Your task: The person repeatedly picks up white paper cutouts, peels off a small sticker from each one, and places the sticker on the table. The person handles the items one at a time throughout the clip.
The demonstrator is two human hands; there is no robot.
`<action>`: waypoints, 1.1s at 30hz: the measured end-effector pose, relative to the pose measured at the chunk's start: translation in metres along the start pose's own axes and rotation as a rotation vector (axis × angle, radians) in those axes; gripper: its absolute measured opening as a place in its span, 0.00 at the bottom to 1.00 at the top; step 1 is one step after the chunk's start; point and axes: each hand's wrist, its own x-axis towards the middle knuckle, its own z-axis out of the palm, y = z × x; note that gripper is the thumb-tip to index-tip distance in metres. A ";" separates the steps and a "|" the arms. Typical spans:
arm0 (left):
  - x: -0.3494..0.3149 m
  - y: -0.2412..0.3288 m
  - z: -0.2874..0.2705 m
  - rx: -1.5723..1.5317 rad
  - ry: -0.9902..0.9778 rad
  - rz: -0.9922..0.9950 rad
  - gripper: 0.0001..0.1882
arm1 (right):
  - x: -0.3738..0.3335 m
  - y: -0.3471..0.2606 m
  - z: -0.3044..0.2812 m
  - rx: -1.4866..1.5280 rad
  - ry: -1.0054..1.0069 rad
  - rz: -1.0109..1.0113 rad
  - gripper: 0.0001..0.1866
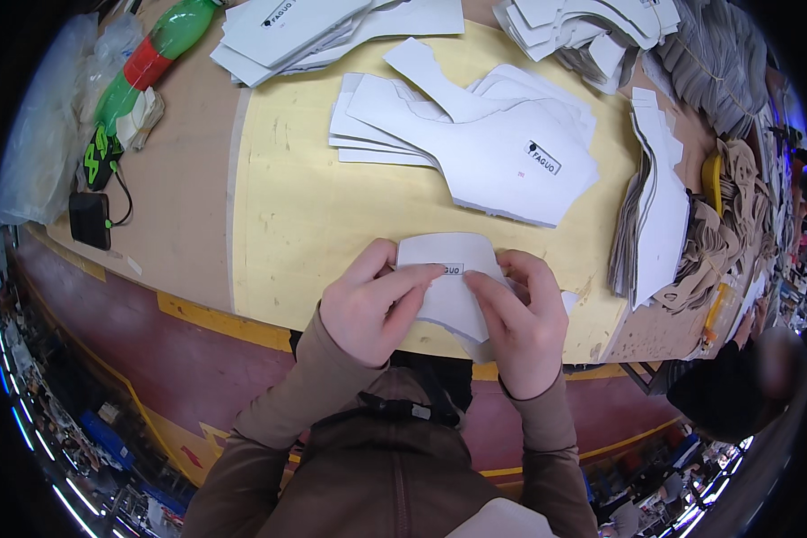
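Observation:
Just above the table's near edge, I hold a small white cut-out piece (446, 305), leather-like with a grey cut edge, between both hands. My left hand (368, 305) is closed on its left side, one fingertip pressing over part of the small printed label (453, 269). At the label's right end rests a fingertip of my right hand (527, 327), which grips the right side. Part of another pale layer shows under the piece's lower right corner. Beyond my hands lies a fanned stack of larger white cut-out pieces (475, 152), the top one bearing a similar label.
More white stacks lie at the far side (305, 36) and right (659, 206). Bundled grey pieces (713, 67) and brown pieces (690, 260) sit at the right. A green bottle (175, 36), black power bank (91, 220) and plastic bag (45, 134) occupy the left. Another person (726, 386) is at lower right.

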 end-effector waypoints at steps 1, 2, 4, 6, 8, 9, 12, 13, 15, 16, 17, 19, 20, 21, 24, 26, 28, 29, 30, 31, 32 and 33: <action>0.000 0.001 0.000 0.010 0.001 -0.020 0.14 | -0.001 0.001 0.001 0.004 0.002 0.004 0.18; 0.001 0.002 0.000 -0.002 0.013 -0.027 0.13 | -0.001 0.001 0.001 0.012 0.007 0.009 0.18; 0.001 0.004 0.001 -0.026 0.036 -0.042 0.10 | -0.001 0.003 0.002 0.026 -0.003 0.014 0.18; 0.001 0.007 0.002 -0.061 0.066 -0.074 0.10 | -0.001 0.004 0.000 0.047 -0.020 0.029 0.18; 0.002 0.007 0.003 -0.077 0.091 -0.086 0.10 | 0.000 0.005 -0.001 0.071 -0.047 0.052 0.18; 0.002 0.007 0.004 -0.075 0.101 -0.082 0.10 | 0.000 0.005 -0.002 0.062 -0.048 0.038 0.18; 0.003 0.007 0.004 -0.071 0.102 -0.096 0.12 | 0.002 0.004 -0.003 0.034 -0.056 0.006 0.19; 0.003 0.007 0.004 -0.071 0.096 -0.109 0.12 | 0.002 0.004 -0.004 0.022 -0.060 0.002 0.19; 0.003 0.007 0.004 -0.065 0.095 -0.111 0.12 | 0.002 0.002 -0.004 -0.008 -0.058 -0.009 0.19; 0.003 0.008 0.005 -0.062 0.094 -0.114 0.12 | 0.002 0.001 -0.004 -0.026 -0.053 -0.015 0.20; 0.003 0.008 0.005 -0.060 0.094 -0.114 0.12 | 0.002 0.000 -0.004 -0.042 -0.054 -0.019 0.20; 0.003 0.008 0.004 -0.053 0.096 -0.114 0.12 | 0.002 0.000 -0.003 -0.039 -0.044 -0.025 0.20; 0.003 0.009 0.004 -0.052 0.092 -0.116 0.12 | 0.003 0.001 -0.003 -0.037 -0.042 -0.028 0.20; 0.003 0.009 0.003 -0.052 0.088 -0.118 0.12 | 0.003 0.001 -0.002 -0.034 -0.042 -0.027 0.20; 0.003 0.008 0.003 -0.060 0.086 -0.119 0.12 | 0.003 0.002 -0.002 -0.022 -0.044 -0.020 0.20; 0.003 0.007 0.003 -0.066 0.081 -0.122 0.12 | 0.002 0.002 -0.002 -0.010 -0.044 -0.013 0.20; 0.002 0.007 0.002 -0.068 0.071 -0.131 0.12 | 0.003 0.003 -0.002 -0.019 -0.045 -0.012 0.20; 0.002 0.007 0.002 -0.069 0.069 -0.134 0.12 | 0.003 0.003 -0.002 -0.021 -0.046 -0.012 0.19; 0.002 0.007 0.002 -0.071 0.068 -0.137 0.12 | 0.003 0.003 -0.002 -0.017 -0.043 -0.011 0.19; 0.002 0.007 0.002 -0.073 0.067 -0.139 0.12 | 0.003 0.003 -0.002 -0.011 -0.043 -0.007 0.19; 0.002 0.007 0.002 -0.071 0.065 -0.139 0.12 | 0.003 0.003 -0.002 -0.005 -0.043 -0.004 0.19; 0.002 0.007 0.002 -0.069 0.063 -0.139 0.12 | 0.003 0.002 -0.002 0.007 -0.053 0.011 0.19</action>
